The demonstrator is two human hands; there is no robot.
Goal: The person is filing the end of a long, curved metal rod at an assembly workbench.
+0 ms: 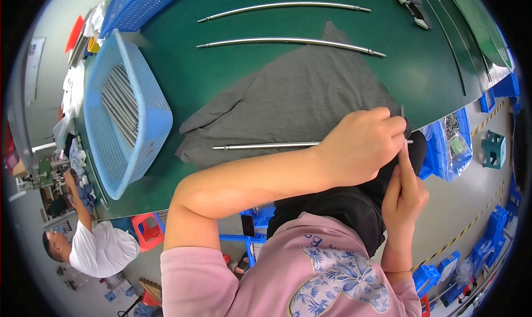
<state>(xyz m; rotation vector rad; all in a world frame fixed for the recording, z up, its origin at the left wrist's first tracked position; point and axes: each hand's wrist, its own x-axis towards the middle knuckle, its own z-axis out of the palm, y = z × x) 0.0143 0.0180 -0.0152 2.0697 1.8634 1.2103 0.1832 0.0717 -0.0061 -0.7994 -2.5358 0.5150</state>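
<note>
A slim silver metal rod (266,146) lies across the near edge of a grey cloth (299,89), its right end at my hands. My left hand (366,145) reaches over from the left, fingers curled around a short, thin grey metal piece (403,111) that sticks up past the knuckles. Its lower part is hidden. Just below, my right hand (406,195) is closed at the rod's right end, index finger stretched up along it and the other fingers folded. Two more silver rods, a far one (282,6) and a nearer one (288,41), lie beyond, the nearer partly on the cloth.
On the green table (183,67), a blue basket (158,98) full of metal rods (120,103) stands left. A cutter-like hand tool (410,5) lies far right. Blue bins (449,145) and a green stool (493,149) stand right. Another person (102,247) works at lower left.
</note>
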